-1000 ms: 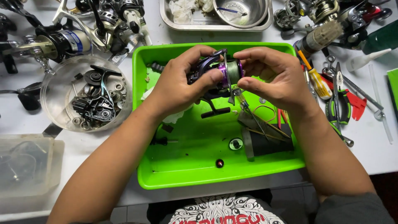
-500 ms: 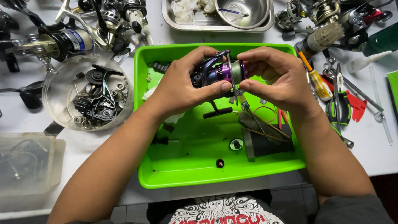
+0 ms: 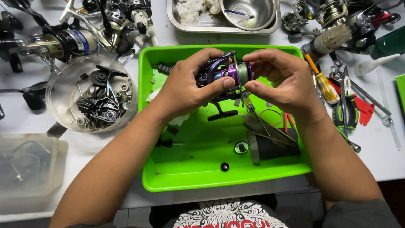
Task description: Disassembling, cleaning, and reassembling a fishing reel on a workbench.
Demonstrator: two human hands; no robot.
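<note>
While over one green tray (image 3: 177,177), two hands, left (image 3: 185,86) and right (image 3: 287,82), grip pinching one purple reel (image 3: 225,71).

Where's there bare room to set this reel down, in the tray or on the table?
The green tray is bare along its near left floor, between the left forearm, the small black knob and the tray's front rim. White tabletop lies free near the right edge, below the green-handled pliers. The far edge is crowded with reels and a steel pan.
</note>
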